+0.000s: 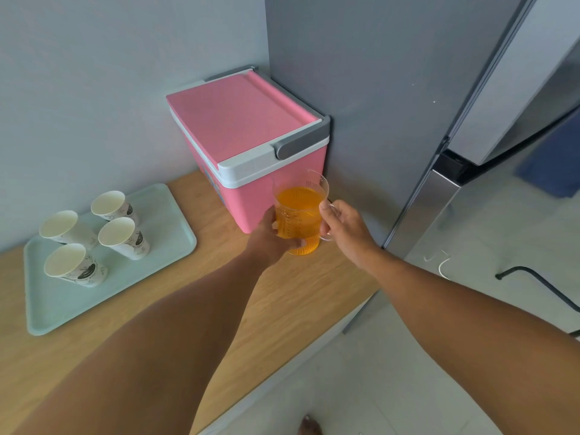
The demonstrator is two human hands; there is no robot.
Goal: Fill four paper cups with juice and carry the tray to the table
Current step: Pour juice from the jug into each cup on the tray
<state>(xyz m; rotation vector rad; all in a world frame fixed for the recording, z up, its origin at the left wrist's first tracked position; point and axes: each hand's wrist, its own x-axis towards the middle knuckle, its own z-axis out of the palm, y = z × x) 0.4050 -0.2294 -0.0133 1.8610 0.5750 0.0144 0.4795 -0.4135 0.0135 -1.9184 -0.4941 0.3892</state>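
A clear ribbed glass jug (299, 211) holding orange juice is above the wooden counter, in front of the pink cooler. My left hand (272, 238) cups its lower left side and base. My right hand (343, 222) grips its clear handle on the right. Several paper cups stand upright on a pale green tray (169, 221) at the left of the counter: the nearest cup (67, 262), one behind it (61, 226), one at the right (120, 235) and one at the back (110, 204). Their insides look white, with no juice visible.
A pink cooler box (238, 133) with a grey handle stands shut at the back of the wooden counter (282, 293). A grey refrigerator (376, 89) rises on the right with its door ajar. The tiled floor and a black chair leg (533, 277) lie lower right.
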